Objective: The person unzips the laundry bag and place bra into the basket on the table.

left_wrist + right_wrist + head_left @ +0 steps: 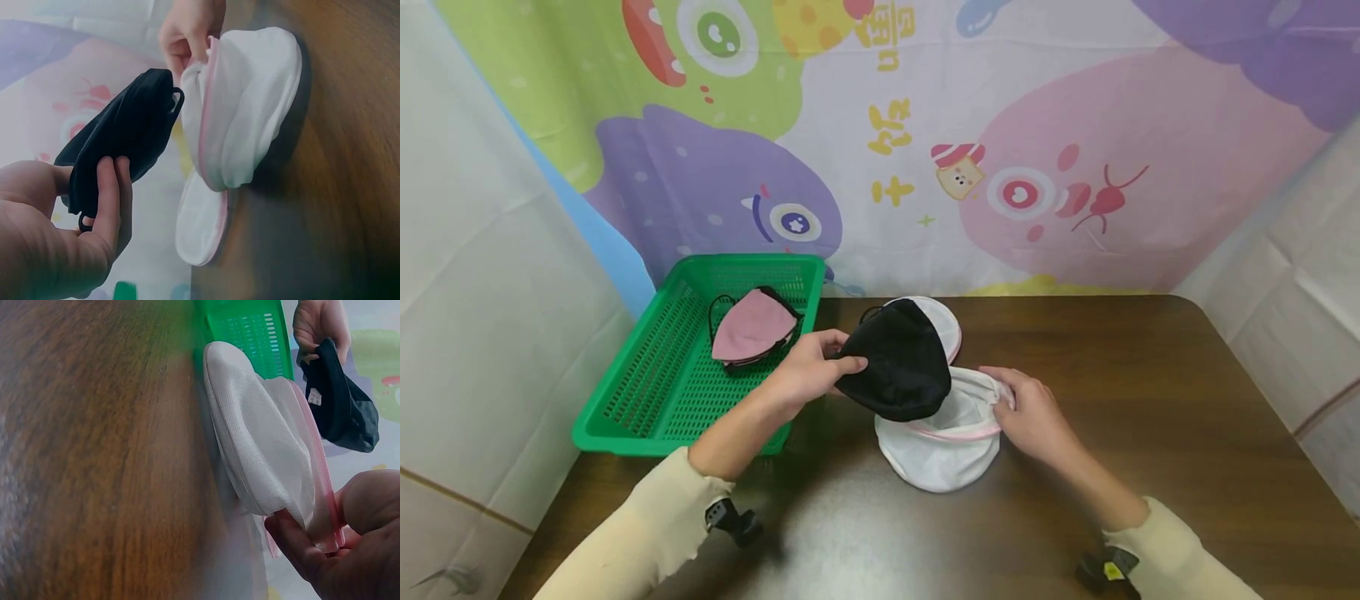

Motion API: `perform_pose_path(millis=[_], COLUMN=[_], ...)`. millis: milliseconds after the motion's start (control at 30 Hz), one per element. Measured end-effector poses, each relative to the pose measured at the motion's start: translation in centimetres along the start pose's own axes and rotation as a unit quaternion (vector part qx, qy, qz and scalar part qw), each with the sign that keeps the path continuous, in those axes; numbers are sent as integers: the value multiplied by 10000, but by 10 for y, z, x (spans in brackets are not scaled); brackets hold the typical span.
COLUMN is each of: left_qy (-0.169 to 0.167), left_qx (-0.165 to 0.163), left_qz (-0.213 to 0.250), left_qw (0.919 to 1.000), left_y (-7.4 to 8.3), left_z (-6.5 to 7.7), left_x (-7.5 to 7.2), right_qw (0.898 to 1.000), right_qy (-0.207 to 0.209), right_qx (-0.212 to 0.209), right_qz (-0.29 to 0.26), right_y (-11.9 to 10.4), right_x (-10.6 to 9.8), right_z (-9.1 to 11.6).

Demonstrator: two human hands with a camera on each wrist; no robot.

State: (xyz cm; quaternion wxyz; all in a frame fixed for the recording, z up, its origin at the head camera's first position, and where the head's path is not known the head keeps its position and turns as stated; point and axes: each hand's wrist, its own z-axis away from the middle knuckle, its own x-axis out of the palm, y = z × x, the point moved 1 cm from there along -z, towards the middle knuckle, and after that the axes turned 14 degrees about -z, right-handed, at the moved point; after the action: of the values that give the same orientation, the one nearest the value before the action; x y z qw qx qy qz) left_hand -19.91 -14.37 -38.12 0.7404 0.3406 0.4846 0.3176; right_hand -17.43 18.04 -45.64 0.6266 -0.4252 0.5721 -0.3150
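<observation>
In my left hand (pixel 811 372) I grip a black cup-shaped piece of cloth (pixel 897 362), thumb on top and fingers underneath. A thin loop shows at its edge in the left wrist view, and a small white tag (pixel 315 397) inside it in the right wrist view. My right hand (pixel 1032 412) pinches the pink-zippered rim of a white mesh laundry bag (pixel 938 458). The bag's mouth gapes toward the black cloth, which overlaps it in the head view. Another white bag with pink trim (pixel 942 321) lies behind, partly hidden by the cloth.
A green perforated basket (pixel 613 437) stands at the left of the brown table (pixel 1120 367). Inside it lies a pink cup-shaped cloth piece (pixel 754 325) with black cords, over darker cloth. A cartoon-printed curtain (pixel 880 242) hangs along the table's back edge.
</observation>
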Motion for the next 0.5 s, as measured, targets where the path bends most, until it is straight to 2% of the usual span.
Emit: perform_pose_path(millis=[200, 500], left_qy=[-120, -196], left_qx=[-53, -54], left_qz=[-47, 79], left_qw=[9999, 9998], left_y=[-1, -6], left_z=[3, 2], left_x=[-15, -34], right_qw=[10000, 9996], right_qy=[10, 139], right_qx=[5, -225], right_qz=[20, 88], right_y=[1, 1], right_x=[0, 0], right_z=[0, 1])
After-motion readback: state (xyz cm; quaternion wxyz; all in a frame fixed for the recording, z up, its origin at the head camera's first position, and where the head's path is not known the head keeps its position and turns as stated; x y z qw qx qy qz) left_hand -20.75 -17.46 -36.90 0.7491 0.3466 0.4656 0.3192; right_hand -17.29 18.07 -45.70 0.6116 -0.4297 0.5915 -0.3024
